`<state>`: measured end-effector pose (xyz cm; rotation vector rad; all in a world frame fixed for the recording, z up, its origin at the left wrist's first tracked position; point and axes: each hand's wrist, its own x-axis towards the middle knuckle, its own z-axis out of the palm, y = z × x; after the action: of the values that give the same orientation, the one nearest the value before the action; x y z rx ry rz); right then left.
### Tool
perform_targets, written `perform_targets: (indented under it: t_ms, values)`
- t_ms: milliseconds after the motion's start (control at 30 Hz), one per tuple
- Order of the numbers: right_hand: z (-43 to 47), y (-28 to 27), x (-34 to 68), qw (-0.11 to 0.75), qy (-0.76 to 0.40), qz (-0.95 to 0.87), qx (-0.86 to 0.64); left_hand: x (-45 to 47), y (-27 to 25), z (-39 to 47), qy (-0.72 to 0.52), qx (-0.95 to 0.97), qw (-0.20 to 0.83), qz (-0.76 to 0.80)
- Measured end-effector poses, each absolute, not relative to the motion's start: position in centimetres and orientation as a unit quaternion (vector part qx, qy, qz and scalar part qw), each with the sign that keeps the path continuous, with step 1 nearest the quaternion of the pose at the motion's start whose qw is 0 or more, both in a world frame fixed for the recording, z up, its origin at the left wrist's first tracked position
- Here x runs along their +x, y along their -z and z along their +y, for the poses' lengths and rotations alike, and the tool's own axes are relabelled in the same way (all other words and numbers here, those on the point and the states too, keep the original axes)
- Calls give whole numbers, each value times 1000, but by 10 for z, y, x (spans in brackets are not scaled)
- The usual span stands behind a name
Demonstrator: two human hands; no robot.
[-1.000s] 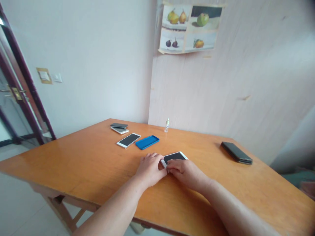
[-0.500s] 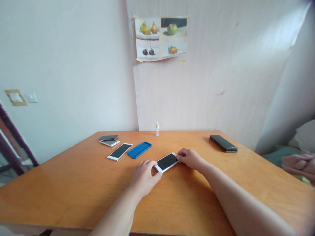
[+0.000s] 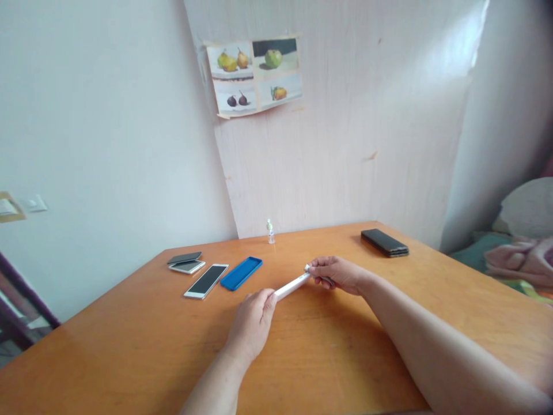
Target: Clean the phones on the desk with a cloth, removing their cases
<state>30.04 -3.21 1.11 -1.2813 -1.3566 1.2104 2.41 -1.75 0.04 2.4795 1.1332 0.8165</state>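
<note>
The counter (image 3: 142, 351) carries several items around the work area. At its back left corner, a dark flat item (image 3: 184, 257) rests at a tilt on a silver-edged phone (image 3: 190, 267). Nearer lies a white phone (image 3: 206, 281), screen up, with an open blue case (image 3: 241, 274) just beside it on the right. The blue case is the item closest to the left hand (image 3: 250, 323), lying beyond it and apart from it. A small pump bottle (image 3: 271, 234) stands upright near the rear edge; a black folded case (image 3: 384, 242) lies at the back right, beyond the right hand (image 3: 334, 273). A sheet of fruit pictures (image 3: 254, 76) is fixed to the wall panel (image 3: 345, 132) above. The held phone (image 3: 292, 286) is positioned between the two hands, over the middle of the counter, with a narrow white edge facing the camera. The left hand is closed on its near end, thumb on top, back of the hand upward. The right hand pinches the far end between thumb and curled fingers, its forearm angled in from the lower right. Contact between held phone and counter cannot be determined.
</note>
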Motion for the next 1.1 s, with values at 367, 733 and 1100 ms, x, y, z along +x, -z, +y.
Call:
perform_targets:
  t_ms: [367, 733, 1100]
  values:
    - [-29, -9, 271, 499, -424, -503, -564, 33, -1, -23, -228, 885, 13, 405]
    - [-27, -12, 270, 515, -369, -491, -598, 33, -1, -21, -219, 882, 43, 414]
    - [-40, -3, 225, 461, -378, -614, -518, 32, 1, -18, -237, 883, 70, 399]
